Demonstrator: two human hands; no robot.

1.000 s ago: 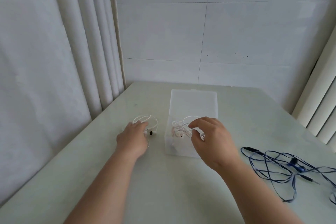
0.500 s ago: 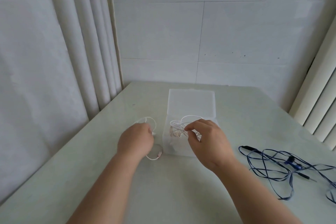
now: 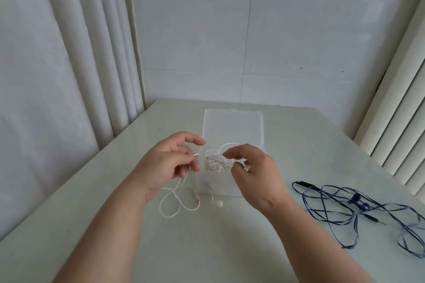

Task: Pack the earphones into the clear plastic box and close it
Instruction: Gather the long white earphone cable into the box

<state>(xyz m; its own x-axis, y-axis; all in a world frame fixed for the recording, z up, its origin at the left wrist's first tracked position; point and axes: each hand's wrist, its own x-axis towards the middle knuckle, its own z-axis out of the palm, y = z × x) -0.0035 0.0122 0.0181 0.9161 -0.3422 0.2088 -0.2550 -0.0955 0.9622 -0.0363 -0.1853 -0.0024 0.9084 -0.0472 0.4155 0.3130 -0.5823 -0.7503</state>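
Note:
The clear plastic box lies open in the middle of the table, its lid folded flat toward the wall. A white earphone cable is held by both hands above the box's near half. My right hand pinches a coiled bundle of the cable with the earbuds over the box. My left hand grips the cable's loose end to the left of the box. Loops of cable, a remote and a white plug hang down onto the table in front of the box.
A tangled blue earphone cable lies on the table at the right. White curtains hang at the left, a tiled wall stands behind the table, and a ribbed white panel runs along the right edge.
Both hands have lifted off the table with the white cable. The left hand has drawn its end up and toward the box, and loops with the plug now trail on the table in front.

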